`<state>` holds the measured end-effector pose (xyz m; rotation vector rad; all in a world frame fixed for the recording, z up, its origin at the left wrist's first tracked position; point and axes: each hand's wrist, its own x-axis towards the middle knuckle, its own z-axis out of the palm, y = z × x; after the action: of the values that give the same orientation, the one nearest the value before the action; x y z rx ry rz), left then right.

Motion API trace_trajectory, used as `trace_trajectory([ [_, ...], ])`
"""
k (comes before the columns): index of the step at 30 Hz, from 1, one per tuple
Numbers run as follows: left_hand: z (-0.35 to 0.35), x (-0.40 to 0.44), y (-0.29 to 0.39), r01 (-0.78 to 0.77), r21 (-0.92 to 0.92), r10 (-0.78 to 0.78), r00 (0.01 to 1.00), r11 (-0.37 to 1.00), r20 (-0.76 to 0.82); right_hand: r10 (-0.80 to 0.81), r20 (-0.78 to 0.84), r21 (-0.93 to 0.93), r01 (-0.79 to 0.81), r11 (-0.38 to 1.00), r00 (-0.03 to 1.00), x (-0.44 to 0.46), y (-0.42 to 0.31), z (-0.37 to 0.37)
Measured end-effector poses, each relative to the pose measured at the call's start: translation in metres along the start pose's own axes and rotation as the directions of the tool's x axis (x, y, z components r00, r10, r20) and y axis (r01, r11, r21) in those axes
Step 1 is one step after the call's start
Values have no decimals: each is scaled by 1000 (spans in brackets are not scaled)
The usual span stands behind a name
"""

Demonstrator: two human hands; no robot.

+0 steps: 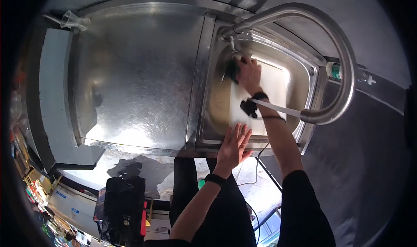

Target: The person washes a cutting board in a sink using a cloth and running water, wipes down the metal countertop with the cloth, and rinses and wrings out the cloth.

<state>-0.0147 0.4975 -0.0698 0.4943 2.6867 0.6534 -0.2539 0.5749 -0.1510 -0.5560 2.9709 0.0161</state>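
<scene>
At far left, a clear cup [74, 21] sits by the steel counter [139, 73]'s corner. In the sink [218, 97] lies a plain white board [273, 85], the left hand [235, 145] spread on its near edge; the right hand [249, 73], curled on a blurred green scrubber [232, 69], hides part of it. Water [278, 108] streams from the tap [346, 68].

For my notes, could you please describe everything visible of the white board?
The white board is flat and roughly rectangular, perhaps plastic. It lies in the metal sink, partly hidden by the right arm. The left hand appears to touch its near edge; the right hand, with a blurred dark green item, is at its far left corner.
</scene>
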Motion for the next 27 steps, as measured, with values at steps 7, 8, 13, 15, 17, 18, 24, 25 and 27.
trace_trajectory([
  [7, 0, 1, 3, 50, -81, -51, 999, 995, -12, -201, 202, 299, 135, 945, 959, -30, 18, -7],
  [8, 1, 1, 2, 54, -102, -56, 998, 993, -22, -242, 173, 296, 184, 937, 955, -50, 11, -19],
  [13, 4, 0, 4, 75, -201, -80, 997, 977, -17, -394, 161, 368, 315, 875, 905, -111, 0, -67],
  [15, 3, 1, 4, 80, -221, -90, 995, 972, -36, -419, 152, 294, 364, 884, 895, -111, 1, -58],
  [17, 4, 1, 5, 80, -229, -103, 990, 970, -91, -407, 196, 199, 370, 908, 892, -98, 4, -45],
  [18, 4, 1, 5, 88, -239, -111, 990, 967, -85, -376, 248, 141, 351, 926, 893, -81, 6, -34],
  [24, 5, 4, 7, 110, -205, -125, 990, 973, -64, -312, 149, 243, 271, 931, 938, 19, 27, 7],
  [25, 5, 4, 7, 112, -192, -124, 991, 975, -50, -327, 183, 290, 266, 919, 927, 10, 28, 11],
  [27, 2, 6, 5, 102, -160, -108, 994, 982, -31, -347, 239, 373, 244, 895, 907, -16, 28, 8],
])
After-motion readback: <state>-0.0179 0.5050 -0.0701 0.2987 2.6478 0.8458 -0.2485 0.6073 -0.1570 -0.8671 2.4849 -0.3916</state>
